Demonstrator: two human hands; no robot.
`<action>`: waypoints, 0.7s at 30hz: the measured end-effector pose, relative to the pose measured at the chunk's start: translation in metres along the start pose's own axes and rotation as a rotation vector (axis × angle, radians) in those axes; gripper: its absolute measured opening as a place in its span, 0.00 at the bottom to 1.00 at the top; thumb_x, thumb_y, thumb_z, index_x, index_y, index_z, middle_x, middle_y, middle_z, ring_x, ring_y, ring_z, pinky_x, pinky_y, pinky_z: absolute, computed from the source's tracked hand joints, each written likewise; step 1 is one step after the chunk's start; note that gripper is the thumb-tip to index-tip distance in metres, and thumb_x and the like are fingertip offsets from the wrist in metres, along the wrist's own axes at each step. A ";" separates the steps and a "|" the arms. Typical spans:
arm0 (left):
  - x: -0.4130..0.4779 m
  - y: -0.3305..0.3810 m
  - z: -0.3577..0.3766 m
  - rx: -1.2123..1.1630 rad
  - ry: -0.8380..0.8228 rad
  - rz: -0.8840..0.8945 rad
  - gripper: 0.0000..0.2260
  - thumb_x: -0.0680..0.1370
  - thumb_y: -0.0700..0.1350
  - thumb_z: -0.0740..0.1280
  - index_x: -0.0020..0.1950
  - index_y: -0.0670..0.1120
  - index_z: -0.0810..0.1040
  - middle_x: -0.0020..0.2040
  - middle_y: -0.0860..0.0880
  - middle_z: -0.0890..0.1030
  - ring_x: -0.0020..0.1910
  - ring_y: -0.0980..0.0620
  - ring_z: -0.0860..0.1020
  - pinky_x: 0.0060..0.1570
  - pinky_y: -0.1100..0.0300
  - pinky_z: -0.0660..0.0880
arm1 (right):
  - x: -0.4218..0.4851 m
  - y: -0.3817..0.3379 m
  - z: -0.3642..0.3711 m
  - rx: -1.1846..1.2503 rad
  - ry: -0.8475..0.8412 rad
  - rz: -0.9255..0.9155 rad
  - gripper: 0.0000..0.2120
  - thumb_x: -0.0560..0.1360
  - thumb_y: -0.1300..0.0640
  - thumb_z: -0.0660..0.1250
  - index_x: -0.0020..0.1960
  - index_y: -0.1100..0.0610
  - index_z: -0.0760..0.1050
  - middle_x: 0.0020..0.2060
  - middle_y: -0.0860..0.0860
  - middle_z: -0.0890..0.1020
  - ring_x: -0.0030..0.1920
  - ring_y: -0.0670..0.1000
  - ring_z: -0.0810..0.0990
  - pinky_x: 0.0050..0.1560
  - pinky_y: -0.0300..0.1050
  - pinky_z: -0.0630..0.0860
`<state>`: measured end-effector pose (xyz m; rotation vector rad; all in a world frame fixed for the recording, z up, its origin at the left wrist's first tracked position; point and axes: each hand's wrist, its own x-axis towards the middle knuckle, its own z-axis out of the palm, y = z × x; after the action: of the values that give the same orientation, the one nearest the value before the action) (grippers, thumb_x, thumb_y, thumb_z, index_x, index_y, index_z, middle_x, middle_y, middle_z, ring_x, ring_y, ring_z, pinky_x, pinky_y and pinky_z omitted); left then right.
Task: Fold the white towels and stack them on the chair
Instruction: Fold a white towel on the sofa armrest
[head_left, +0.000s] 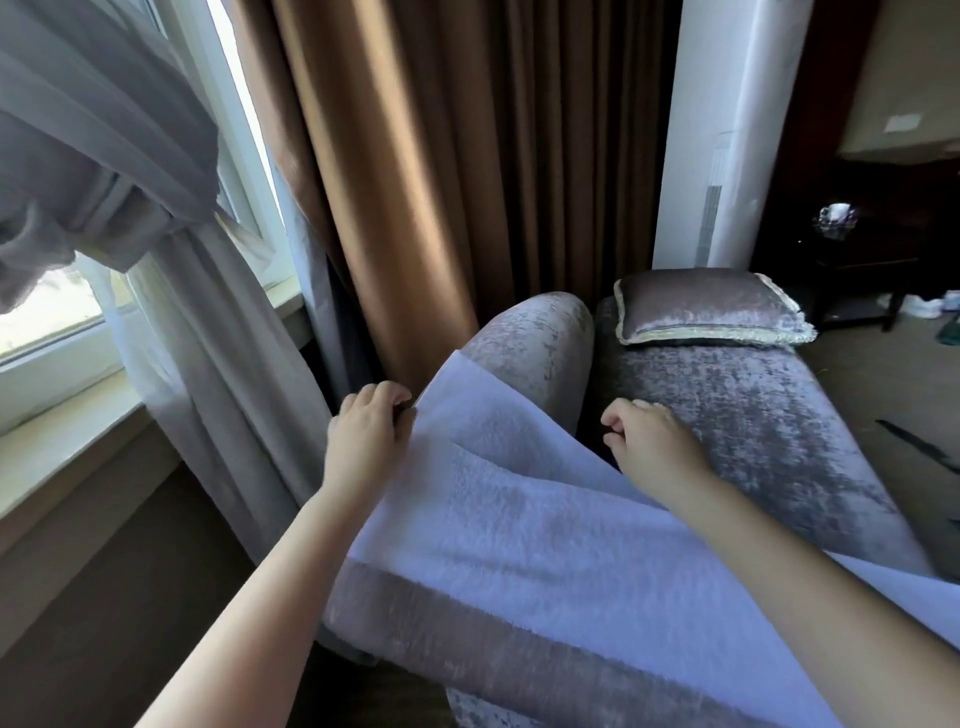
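Head view, left to right. At far left, a window (47, 322) with a pale sill (62, 436) is partly covered by a gathered grey sheer curtain (104, 130); a brown curtain (415, 182) hangs just right of it, behind the chair. The left hand (363, 441) reaches forward from the near left, its fingers (387, 395) curled round the far left edge of the white towel (519, 519) and gripping it. The towel lies spread lengthwise over the padded left armrest (535, 332) of the velvet chair (753, 426), running from the far end of the armrest back toward the near right, where it leaves the frame; a band of armrest fabric shows beneath its near left edge. The right hand (649, 436) lies just right of the towel, over the gap between armrest and seat, with the forearm crossing the towel's right edge. Its fingers (615, 418) are curled inward; whether they pinch any cloth cannot be told. At the far end of the seat rests a fringed cushion (711, 306). Behind the cushion stands a tall white column (727, 130), and dark furniture (857, 249) occupies the far right above the carpet (883, 374).
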<state>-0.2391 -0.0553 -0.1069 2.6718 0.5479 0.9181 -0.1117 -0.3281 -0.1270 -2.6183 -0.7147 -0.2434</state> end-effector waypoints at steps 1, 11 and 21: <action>0.013 0.008 0.010 0.010 -0.030 0.027 0.10 0.80 0.45 0.64 0.59 0.44 0.76 0.56 0.46 0.79 0.55 0.42 0.73 0.51 0.49 0.70 | 0.010 0.008 0.008 -0.020 -0.054 0.041 0.11 0.80 0.57 0.62 0.62 0.55 0.73 0.57 0.53 0.78 0.60 0.55 0.71 0.53 0.48 0.70; 0.098 0.030 0.043 0.087 -0.385 -0.083 0.15 0.77 0.44 0.65 0.32 0.44 0.65 0.31 0.50 0.68 0.37 0.46 0.69 0.31 0.57 0.61 | 0.023 0.057 0.051 -0.176 -0.590 0.216 0.06 0.75 0.59 0.64 0.49 0.58 0.79 0.42 0.53 0.78 0.40 0.53 0.76 0.32 0.41 0.67; 0.099 0.019 -0.003 -0.451 -0.322 -0.260 0.07 0.77 0.43 0.69 0.43 0.41 0.74 0.38 0.41 0.76 0.29 0.57 0.81 0.46 0.50 0.79 | -0.001 0.081 -0.032 0.144 0.104 0.109 0.20 0.77 0.47 0.67 0.30 0.52 0.66 0.26 0.51 0.70 0.30 0.52 0.71 0.31 0.47 0.62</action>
<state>-0.1639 -0.0296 -0.0452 2.2116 0.5228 0.4566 -0.0726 -0.4058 -0.1262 -2.4779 -0.5329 -0.2820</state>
